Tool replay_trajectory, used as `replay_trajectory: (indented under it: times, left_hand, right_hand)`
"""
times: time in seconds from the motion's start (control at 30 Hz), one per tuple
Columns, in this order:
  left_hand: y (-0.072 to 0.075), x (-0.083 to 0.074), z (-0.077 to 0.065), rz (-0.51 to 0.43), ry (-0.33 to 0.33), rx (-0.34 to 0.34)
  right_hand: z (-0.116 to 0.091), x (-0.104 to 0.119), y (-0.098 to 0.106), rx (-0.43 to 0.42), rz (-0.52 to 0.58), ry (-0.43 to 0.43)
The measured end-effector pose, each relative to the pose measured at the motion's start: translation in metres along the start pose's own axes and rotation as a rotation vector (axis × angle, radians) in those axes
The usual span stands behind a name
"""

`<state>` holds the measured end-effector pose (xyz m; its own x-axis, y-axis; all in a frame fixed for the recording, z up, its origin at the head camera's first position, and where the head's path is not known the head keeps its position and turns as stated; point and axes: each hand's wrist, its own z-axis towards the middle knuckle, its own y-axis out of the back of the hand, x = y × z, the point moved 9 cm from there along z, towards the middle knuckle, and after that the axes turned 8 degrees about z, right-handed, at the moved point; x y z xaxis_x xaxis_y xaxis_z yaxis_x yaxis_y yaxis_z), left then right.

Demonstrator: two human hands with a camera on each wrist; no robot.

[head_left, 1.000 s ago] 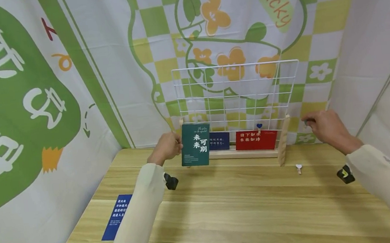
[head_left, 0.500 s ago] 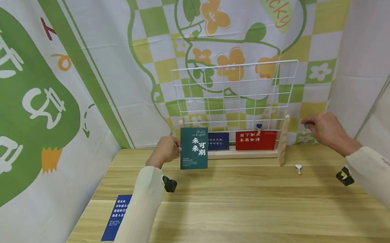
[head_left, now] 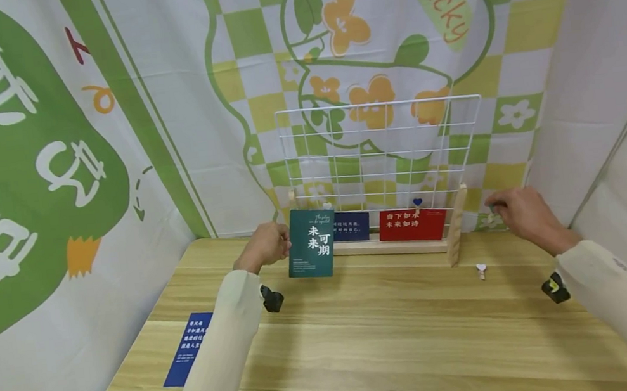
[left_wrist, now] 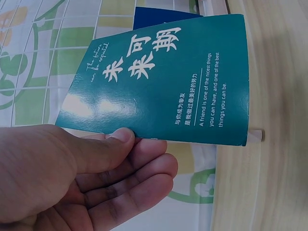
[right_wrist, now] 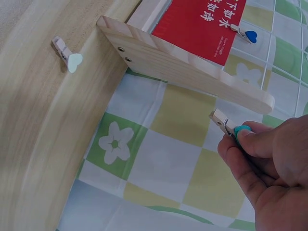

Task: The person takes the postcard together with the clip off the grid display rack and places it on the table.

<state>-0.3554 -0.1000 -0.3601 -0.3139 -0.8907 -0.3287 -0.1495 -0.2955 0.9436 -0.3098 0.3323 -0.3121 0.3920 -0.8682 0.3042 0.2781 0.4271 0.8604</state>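
My left hand [head_left: 266, 246] pinches the left edge of a green card [head_left: 310, 244] with white lettering, thumb on its front in the left wrist view. The card stands upright before the lower left of a white wire grid rack [head_left: 383, 150]. To the right of the rack, my right hand [head_left: 525, 218] pinches a small wooden clothespin [right_wrist: 220, 120] with a teal decoration, largely covered by the fingers. On the rack, a blue-hearted clothespin [right_wrist: 245, 33] clips a red card [head_left: 412, 226]. A dark blue card [head_left: 353, 226] stands beside it, partly behind the green one.
A wooden clothespin with a pale heart [head_left: 481, 271] lies on the table [head_left: 397, 339], right of the rack's wooden side foot [head_left: 457, 225]. A blue card [head_left: 185, 355] lies at the left, partly under my left forearm. Patterned curtains [head_left: 251, 36] hang behind and beside the table.
The green card in my left hand has moved down slightly, and the hand a little leftward. My right hand has dropped slightly, still pinching the clothespin.
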Motion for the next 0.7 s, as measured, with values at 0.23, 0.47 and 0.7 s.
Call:
replay_trajectory:
  times: [0.23,0.47,0.7]
  left_hand:
    - [-0.005,0.005,-0.003,-0.008,0.024,0.032]
    - [-0.01,0.01,-0.003,-0.003,0.04,0.053]
    - [-0.014,0.014,-0.006,0.039,0.027,0.067]
  right_hand:
    - [-0.006,-0.002,-0.009,0.001,0.046,0.007]
    - [-0.012,-0.005,-0.015,-0.006,0.049,0.026]
    - [-0.017,-0.008,-0.018,0.003,0.052,0.016]
